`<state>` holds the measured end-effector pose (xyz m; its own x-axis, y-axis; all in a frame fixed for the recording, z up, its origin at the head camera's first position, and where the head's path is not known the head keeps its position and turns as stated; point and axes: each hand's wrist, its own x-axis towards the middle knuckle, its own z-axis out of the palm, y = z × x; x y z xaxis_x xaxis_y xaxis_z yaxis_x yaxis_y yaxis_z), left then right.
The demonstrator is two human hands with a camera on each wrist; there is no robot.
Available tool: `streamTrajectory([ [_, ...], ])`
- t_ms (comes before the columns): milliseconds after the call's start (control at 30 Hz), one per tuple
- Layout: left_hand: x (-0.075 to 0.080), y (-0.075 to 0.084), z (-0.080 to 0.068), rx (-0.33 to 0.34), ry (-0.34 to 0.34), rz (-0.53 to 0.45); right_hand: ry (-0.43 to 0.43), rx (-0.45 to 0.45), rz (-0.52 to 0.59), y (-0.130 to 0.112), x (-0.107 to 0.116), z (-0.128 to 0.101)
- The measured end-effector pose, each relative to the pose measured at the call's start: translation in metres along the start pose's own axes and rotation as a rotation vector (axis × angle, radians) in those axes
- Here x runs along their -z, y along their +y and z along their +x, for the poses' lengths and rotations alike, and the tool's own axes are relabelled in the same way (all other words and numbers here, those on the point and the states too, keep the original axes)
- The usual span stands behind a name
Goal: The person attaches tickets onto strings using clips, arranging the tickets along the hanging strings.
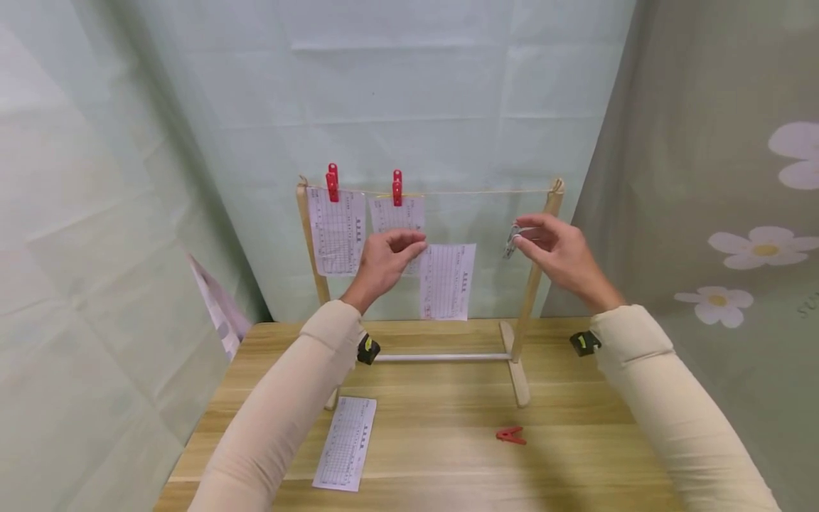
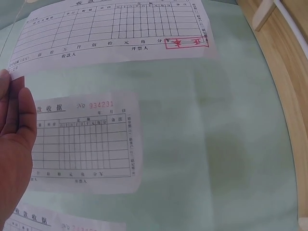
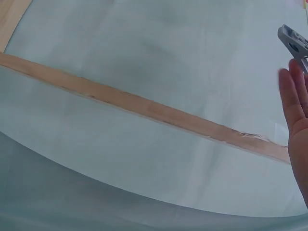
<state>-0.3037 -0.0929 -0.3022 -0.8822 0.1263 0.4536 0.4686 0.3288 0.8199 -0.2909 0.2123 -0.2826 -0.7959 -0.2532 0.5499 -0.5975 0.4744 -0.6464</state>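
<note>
Left hand (image 1: 384, 262): fingers curling, pinching the upper corner of a printed receipt slip (image 1: 447, 281), which is hanging below the string line (image 1: 473, 192).
Right hand (image 1: 557, 254): fingertips gripping a pale grey clothespin (image 1: 512, 242), raised just short of the wooden rack's right post (image 1: 536, 263).
Rack: carrying two slips, each hanging under a red peg (image 1: 332, 183).
Table (image 1: 448, 427): holding a spare slip (image 1: 345, 442) and a loose red peg (image 1: 510, 435).
Risk, as judged: the slip is hanging by one corner only, so it may be sagging or slipping free before the clothespin is biting string and paper together.
</note>
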Motion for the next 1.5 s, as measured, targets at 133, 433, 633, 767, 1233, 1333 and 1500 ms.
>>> streamTrajectory([
  [133,-0.002,0.004,0.003,0.012,-0.006,-0.003,0.015,-0.007,0.023,-0.006,0.001,0.005],
  [433,-0.003,0.011,0.010,-0.019,0.006,-0.030,-0.013,-0.079,0.122,-0.025,0.007,0.019],
  [633,-0.005,0.014,0.013,-0.043,0.020,-0.029,-0.074,-0.122,0.076,-0.034,0.008,0.028],
  [767,-0.005,0.016,0.015,-0.040,0.036,-0.042,-0.104,-0.099,0.038,-0.041,0.006,0.034],
  [1233,-0.006,0.020,0.022,-0.083,0.103,-0.031,-0.077,-0.046,0.104,-0.058,0.007,0.058],
  [1333,-0.007,0.023,0.023,-0.090,0.111,-0.038,-0.086,-0.068,0.109,-0.062,0.006,0.064],
  [1500,-0.009,0.026,0.025,-0.123,0.138,-0.036,-0.124,-0.085,0.044,-0.068,0.003,0.074],
])
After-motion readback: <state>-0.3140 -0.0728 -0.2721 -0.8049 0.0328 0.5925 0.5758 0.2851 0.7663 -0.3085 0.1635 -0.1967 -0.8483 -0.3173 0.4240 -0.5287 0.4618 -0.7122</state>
